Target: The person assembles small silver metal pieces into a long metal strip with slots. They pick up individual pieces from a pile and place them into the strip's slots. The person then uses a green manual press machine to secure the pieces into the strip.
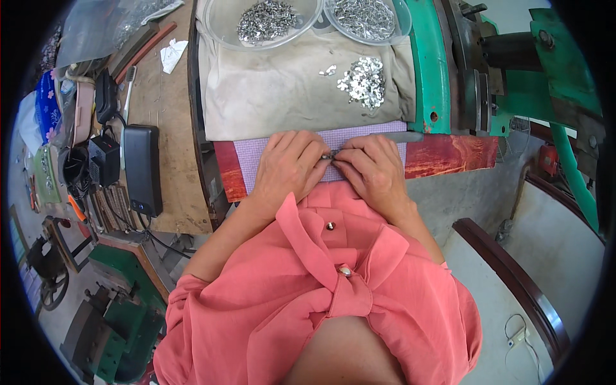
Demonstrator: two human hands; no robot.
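Note:
My left hand (290, 165) and my right hand (373, 168) meet over a purple checked cloth (250, 160) at the table's near edge. Between their fingertips is a small dark metal piece (330, 156), too small to make out fully. Both hands are closed in a pinch on it. Beyond them, a loose pile of small shiny metal pieces (364, 82) lies on a beige cloth (269, 96), with a few stray flat pieces (328, 70) to its left. Farther back, a clear bowl (221, 40) holds darker metal parts, and another clear bowl (405, 25) holds brighter ones.
A green machine frame (420, 77) stands right of the cloth. To the left, a wooden bench (170, 128) carries a black power adapter (142, 168), a toothbrush (130, 83), a crumpled tissue (172, 55) and cables. A green machine (131, 321) stands at lower left. A red board (449, 156) sticks out at right.

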